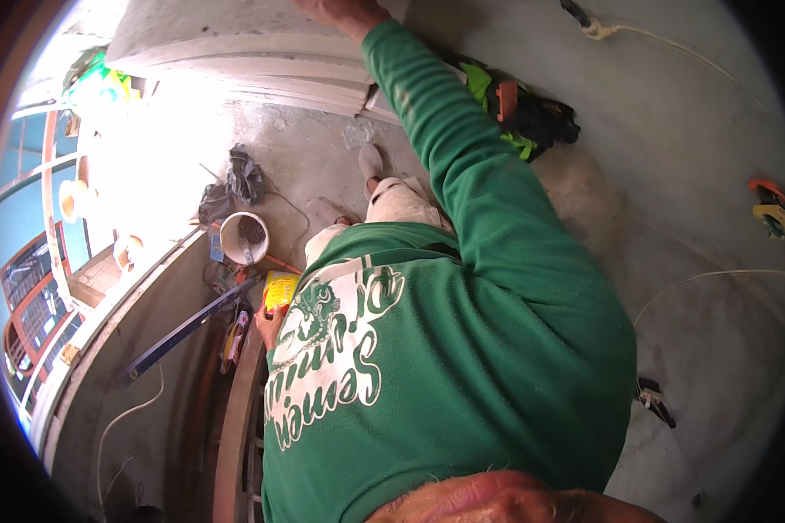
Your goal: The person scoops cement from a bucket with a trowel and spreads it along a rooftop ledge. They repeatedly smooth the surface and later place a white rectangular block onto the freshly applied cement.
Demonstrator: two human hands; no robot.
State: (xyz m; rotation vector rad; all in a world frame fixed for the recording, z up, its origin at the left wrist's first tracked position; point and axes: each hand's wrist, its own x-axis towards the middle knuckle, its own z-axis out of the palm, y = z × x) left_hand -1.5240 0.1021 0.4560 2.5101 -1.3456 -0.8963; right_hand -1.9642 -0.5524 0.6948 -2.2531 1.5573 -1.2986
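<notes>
Bucket (245,240), pale and round-mouthed with dark material inside, has a yellow-and-red container (280,289) near it, on its right and nearer the person; the left hand (269,325) holds that container, its grip closed about the near end. Well beyond the bucket and to its right, the right hand (344,12) reaches over a pale slab (231,37); it is cut off by the view, so I cannot tell whether its grip is wide or narrow. Dark crumpled sheeting (245,174) lies just beyond the bucket, and a long blue bar (192,329) slants on its near side.
</notes>
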